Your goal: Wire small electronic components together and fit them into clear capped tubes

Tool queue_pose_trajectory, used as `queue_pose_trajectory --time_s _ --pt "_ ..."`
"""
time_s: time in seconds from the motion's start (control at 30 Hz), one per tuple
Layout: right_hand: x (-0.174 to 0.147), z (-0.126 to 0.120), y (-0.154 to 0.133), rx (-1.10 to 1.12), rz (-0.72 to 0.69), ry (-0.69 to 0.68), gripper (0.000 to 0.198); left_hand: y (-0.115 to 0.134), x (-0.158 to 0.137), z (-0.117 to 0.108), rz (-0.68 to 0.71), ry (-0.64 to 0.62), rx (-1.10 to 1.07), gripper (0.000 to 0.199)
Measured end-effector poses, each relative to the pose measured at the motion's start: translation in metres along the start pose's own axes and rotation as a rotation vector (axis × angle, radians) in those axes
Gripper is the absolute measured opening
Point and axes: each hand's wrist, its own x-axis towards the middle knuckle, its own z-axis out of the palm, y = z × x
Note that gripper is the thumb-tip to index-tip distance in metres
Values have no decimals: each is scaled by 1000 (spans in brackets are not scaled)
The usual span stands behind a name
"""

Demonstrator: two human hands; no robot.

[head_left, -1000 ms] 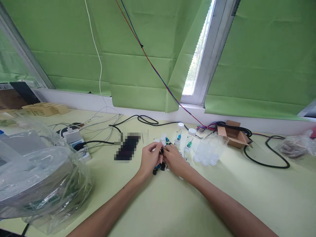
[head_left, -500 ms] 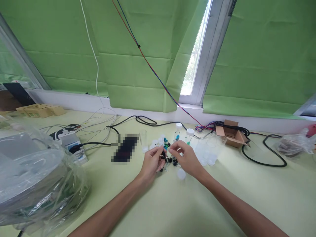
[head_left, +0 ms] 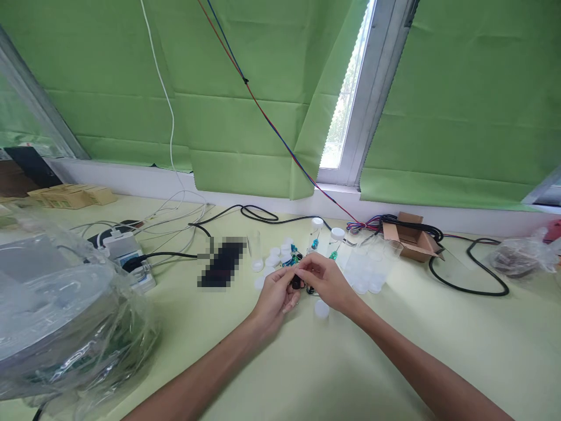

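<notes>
My left hand [head_left: 277, 292] is closed, with a small black part [head_left: 297, 282] at its fingers; its exact kind is too small to make out. The fingertips of my right hand [head_left: 323, 279] are pinched together and meet the left fingertips just above that part. Whatever the right fingers pinch is hidden. Behind the hands lie small teal and green pieces with thin wire-like stems [head_left: 289, 260]. Two clear tubes with white caps stand there, one capped tube [head_left: 337, 234] holding a green piece. In front of my right hand sits a white cap [head_left: 321, 309].
White round caps [head_left: 272, 257] and a clear tube [head_left: 255, 251] lie left of the hands. Clear containers [head_left: 366, 272] are at right, near an open cardboard box [head_left: 409, 240] and black cable [head_left: 468, 292]. A plastic-wrapped spool [head_left: 56, 316] fills the left; a power strip [head_left: 131, 260] stands beyond.
My left hand has shifted slightly right and the fingertips of both hands have come together. The black part has moved right with the left hand.
</notes>
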Motion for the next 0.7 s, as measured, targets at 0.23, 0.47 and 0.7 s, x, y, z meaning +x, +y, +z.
queue_pose_trajectory --time_s 0.23,0.47,0.7 --pt "0 0 0 77 31 -20 14 -2 -2 -1 -4 6 -16 25" --pt "2 -2 -1 113 51 -48 17 -2 -2 1 -7 11 -34 25" --pt "2 -3 -3 131 62 -59 20 -1 -3 2 -1 4 -44 27"
